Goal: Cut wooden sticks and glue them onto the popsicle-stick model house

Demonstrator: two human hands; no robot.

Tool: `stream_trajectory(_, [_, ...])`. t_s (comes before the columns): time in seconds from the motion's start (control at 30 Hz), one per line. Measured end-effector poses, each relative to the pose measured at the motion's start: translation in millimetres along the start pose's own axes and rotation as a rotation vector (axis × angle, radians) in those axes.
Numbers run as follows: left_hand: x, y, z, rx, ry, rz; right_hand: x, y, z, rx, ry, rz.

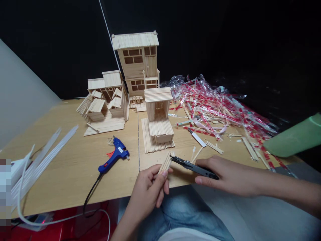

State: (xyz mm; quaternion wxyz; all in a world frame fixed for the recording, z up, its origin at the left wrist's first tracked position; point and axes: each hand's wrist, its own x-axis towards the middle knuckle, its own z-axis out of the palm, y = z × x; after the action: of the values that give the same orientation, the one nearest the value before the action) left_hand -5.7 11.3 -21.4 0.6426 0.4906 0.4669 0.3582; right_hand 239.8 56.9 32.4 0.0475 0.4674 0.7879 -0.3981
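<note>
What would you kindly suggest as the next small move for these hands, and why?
Probably a gentle squeeze of the black hand tool: the right hand has its tip at the upper end of the thin sticks, which the left hand holds bunched together.

Rear: one broad, black background surface (213, 33), crossed obliquely by a thin, straight white strip (104, 20). Left: one smooth, pale grey slanted panel (22, 83). Furniture: one light-brown wood-grain tabletop (67, 190), dark straight seam (138, 147). Below, left: glossy red surface (67, 226). Lower right: pale grey floor (253, 217). Light: soft, brightest on the tabletop.
</note>
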Motion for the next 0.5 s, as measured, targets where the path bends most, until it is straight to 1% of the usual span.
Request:
stream_trajectory(0.23, [-0.6, -2.0, -5.3, -0.098, -0.05, -0.044, -1.9, -0.7, -4.8, 0.046, -0.076, -0.037])
stream_trajectory(0.3, [0.1, -2.0, -5.6, -0.1, -0.048, -0.049, -2.2, -2.2, -6.0, 0.039, -0.074, -0.023])
stream_trajectory(0.5, [1.5, -2.6, -1.6, -0.011, -0.012, -0.011, -1.0, -2.7, -5.4, -0.02, -0.023, 0.025])
